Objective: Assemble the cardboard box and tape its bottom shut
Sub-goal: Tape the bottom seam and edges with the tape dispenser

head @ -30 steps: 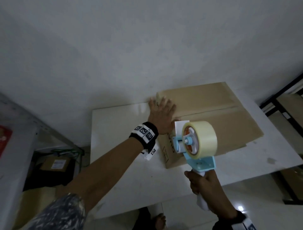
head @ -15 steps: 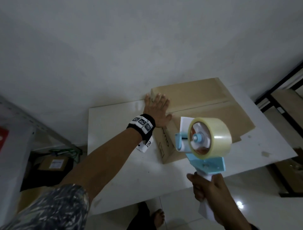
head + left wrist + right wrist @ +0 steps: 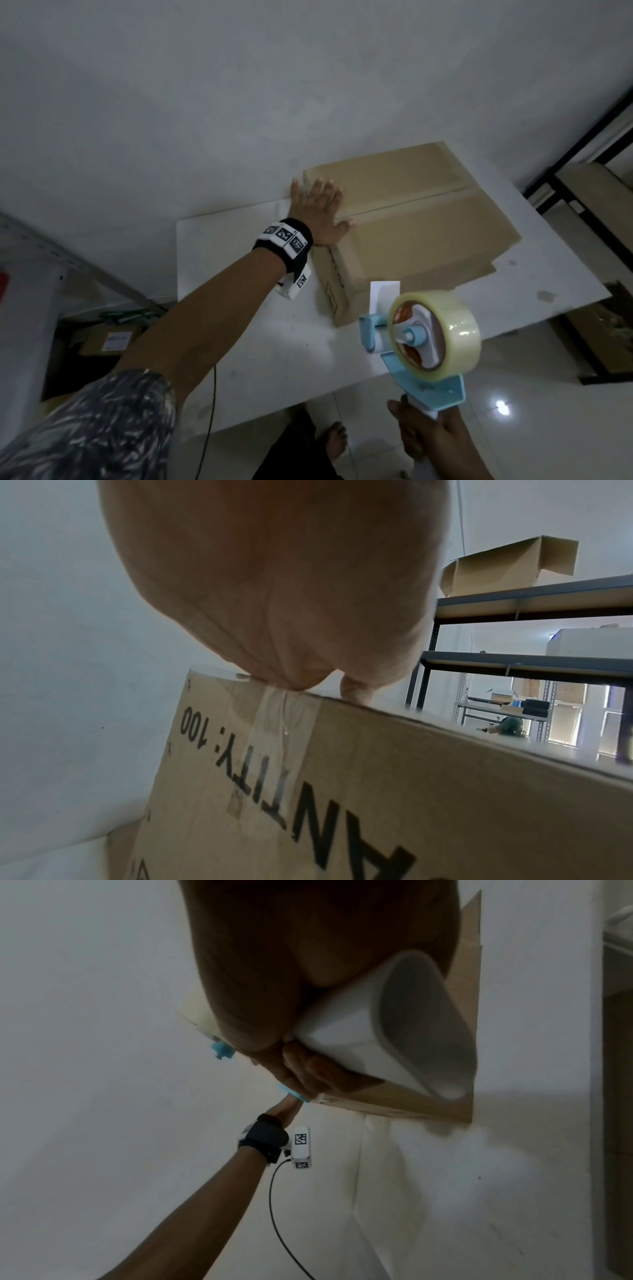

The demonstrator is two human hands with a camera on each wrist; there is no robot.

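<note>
The white bench [image 3: 260,342] fills the centre of the head view. The cardboard box [image 3: 428,246] sits at centre right, flaps folded shut; its seam [image 3: 411,200] runs from centre toward upper right. The tape dispenser [image 3: 424,339] hangs at lower right, clear of the box, near its closest corner. The left hand [image 3: 320,212] lies flat, fingers spread, pressing the seam's left end. The right hand [image 3: 431,438] is wrapped round the dispenser handle, and appears the hand to lay tape along that seam
</note>
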